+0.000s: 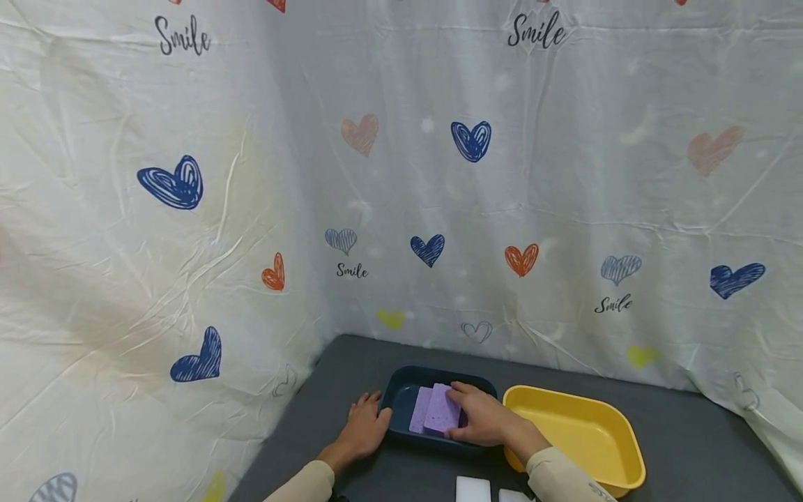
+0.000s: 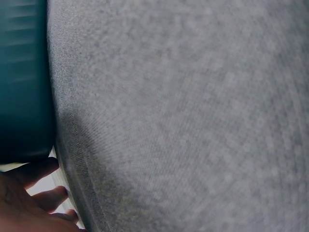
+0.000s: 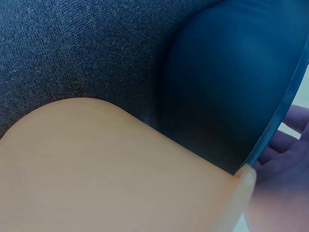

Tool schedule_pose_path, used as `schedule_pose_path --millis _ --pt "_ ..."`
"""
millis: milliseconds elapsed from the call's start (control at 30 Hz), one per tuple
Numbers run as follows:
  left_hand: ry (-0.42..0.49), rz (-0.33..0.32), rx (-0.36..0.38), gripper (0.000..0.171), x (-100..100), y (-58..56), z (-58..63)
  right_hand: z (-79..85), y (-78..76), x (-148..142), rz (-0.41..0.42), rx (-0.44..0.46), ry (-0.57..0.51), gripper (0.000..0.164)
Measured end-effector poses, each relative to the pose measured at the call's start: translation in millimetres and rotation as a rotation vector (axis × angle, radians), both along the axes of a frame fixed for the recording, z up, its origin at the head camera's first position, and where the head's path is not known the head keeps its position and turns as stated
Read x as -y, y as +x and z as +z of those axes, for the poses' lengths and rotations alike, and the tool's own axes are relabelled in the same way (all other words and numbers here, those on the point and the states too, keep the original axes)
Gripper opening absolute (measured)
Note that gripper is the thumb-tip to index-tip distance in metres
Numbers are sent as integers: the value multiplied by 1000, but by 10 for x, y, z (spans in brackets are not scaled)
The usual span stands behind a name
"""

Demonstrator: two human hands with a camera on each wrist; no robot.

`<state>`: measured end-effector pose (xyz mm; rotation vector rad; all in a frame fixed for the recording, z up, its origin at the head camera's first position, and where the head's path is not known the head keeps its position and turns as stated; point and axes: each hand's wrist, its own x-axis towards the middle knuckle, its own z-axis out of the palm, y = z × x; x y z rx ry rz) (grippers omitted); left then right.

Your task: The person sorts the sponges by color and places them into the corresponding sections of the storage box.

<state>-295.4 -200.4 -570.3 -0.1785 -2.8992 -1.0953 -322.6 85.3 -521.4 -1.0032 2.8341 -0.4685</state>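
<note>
Two purple sponges lie overlapping in a dark blue bin [image 1: 399, 401], seen in the head view. My right hand [image 1: 486, 418] reaches over the bin's right side and pinches the upper sponge [image 1: 442, 408] by its right edge. The other sponge [image 1: 419, 410] lies partly beneath it on the left. My left hand [image 1: 365, 427] is at the bin's left end, thumb by the rim and fingers extended. In the left wrist view, the left hand's fingers [image 2: 46, 198] are spread close to the bin's green-blue wall [image 2: 24, 87]. The sponges are hidden from both wrist views.
A yellow bin [image 1: 580, 432] stands right of the blue one, partly under the right forearm. White blocks [image 1: 473, 489] lie at the near edge of view. The dark grey table [image 1: 376, 348] meets a white curtain [image 1: 401, 195] printed with hearts at the back and left.
</note>
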Motion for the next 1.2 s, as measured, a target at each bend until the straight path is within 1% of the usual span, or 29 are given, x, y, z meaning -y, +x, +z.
schedule_pose_path --millis 200,400,600,833,1100,1200 --pt "3 12 -7 51 -5 -8 -6 21 14 -18 -7 3 -15 81" --pt "-5 16 -3 53 -18 10 -20 67 46 -63 -23 14 -42 77" --pt "-7 17 11 54 -9 5 -10 118 72 -162 -37 -20 -57 72" --pt "-30 7 -9 50 2 -23 9 224 96 -374 -68 -22 -122 66" --pt "-44 6 -30 49 8 -25 12 267 134 -689 -120 -48 -148 68" --pt "-53 8 -46 49 11 -29 5 276 160 -811 -140 -59 -164 65"
